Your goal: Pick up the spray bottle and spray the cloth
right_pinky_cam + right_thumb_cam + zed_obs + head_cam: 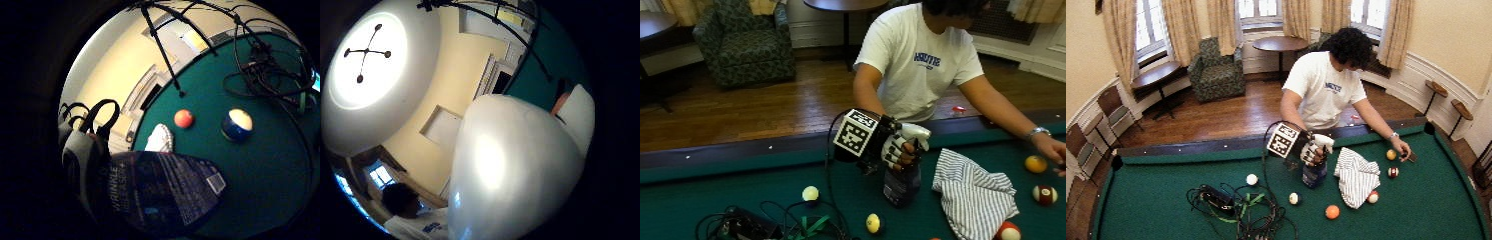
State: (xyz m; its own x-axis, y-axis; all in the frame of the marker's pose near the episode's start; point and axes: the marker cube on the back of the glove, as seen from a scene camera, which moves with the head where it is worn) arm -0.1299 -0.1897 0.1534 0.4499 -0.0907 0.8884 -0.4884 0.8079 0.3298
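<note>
On the green felt worktop [720, 190], well to the left of the spray bottle, lies a tangle of black cables [753, 225] with a green strap among them. Nearer the bottle on that side sits a smooth pale yellow ball [810, 193], and in front of it a yellow-striped ball [873, 223].

The spray bottle [901, 185] stands upright on the felt near the dark wooden rail [740, 152]. Its body is dark and glossy with a printed label, and its trigger head is white plastic. The gloved right hand [896, 150] is curled around the neck of the bottle just under the head, fingers wrapped over it. In the little finger side palm view the dark label [160, 192] fills the space close to the palm, with an orange ball [183, 118] and a blue-and-white ball [237, 124] on the felt beyond it.

Just to the right of the bottle the cloth [973, 192] lies crumpled, soft and folded, white with thin dark stripes. It does not touch the bottle. A red-and-white ball [1007, 231] sits at the cloth's lower edge. Further right are an orange ball [1036, 163] and a dark red striped ball [1043, 194]. The person's bare left hand [1054, 152] rests on the felt beside the orange ball.
</note>
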